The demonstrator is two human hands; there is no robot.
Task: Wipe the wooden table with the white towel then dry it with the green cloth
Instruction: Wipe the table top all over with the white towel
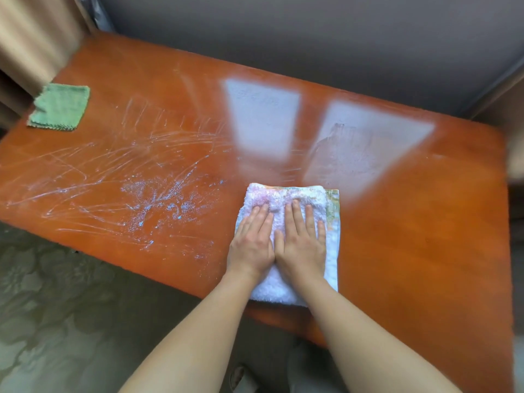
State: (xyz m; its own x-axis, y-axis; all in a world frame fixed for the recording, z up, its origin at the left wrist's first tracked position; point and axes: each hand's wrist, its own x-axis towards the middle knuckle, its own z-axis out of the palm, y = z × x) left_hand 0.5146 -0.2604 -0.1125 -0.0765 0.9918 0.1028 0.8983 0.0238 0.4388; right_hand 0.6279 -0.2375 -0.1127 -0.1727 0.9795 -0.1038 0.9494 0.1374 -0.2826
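left hand (251, 239): flat, palm down, fingers straight and together
right hand (302, 239): same deal, flat, fingers slightly spread
thumbs: touching side by side
forearms: bare, angling in from below

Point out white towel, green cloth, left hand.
white towel (279, 198), head view, far folded edge
green cloth (61, 106), head view, centre
left hand (251, 243), head view, back of hand

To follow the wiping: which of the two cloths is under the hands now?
The white towel: both hands press flat on it. The green cloth lies untouched at the table's far left corner.
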